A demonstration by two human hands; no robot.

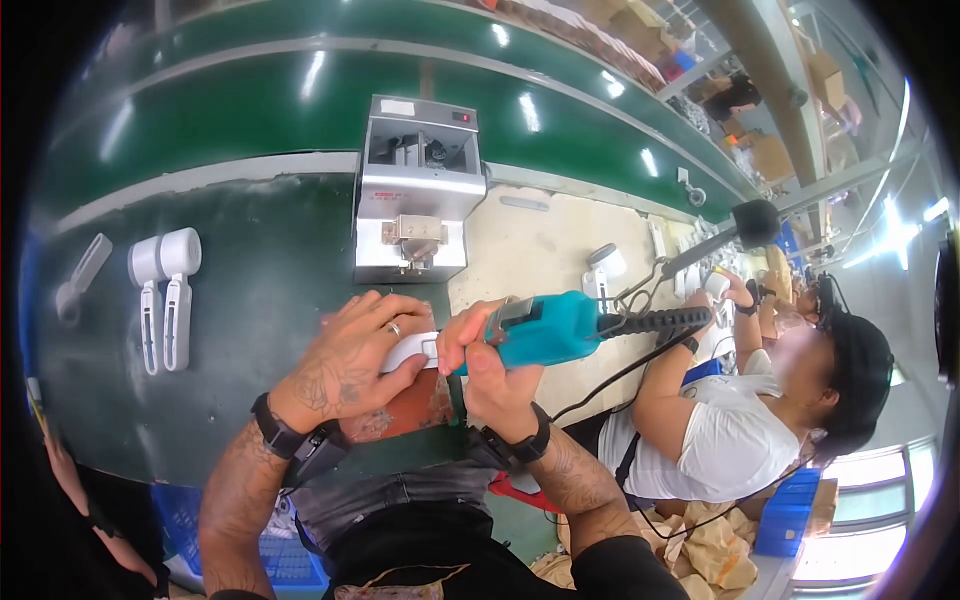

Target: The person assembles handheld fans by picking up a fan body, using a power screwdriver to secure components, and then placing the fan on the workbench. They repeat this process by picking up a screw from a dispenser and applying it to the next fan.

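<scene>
My right hand point(490, 375) grips a teal electric screwdriver point(545, 328), held sideways with its black cord end pointing right. Its tip meets a white plastic handle part point(410, 350) that my left hand point(350, 365) presses down on a reddish-brown pad point(415, 410) on the dark green workbench. The part is mostly hidden under my fingers.
A grey metal screw feeder box point(415, 190) stands just beyond my hands. Two white handled parts point(165, 290) and a grey piece point(80, 280) lie at left. A green conveyor belt point(300, 90) runs behind. A person in a white shirt point(720, 430) works at right.
</scene>
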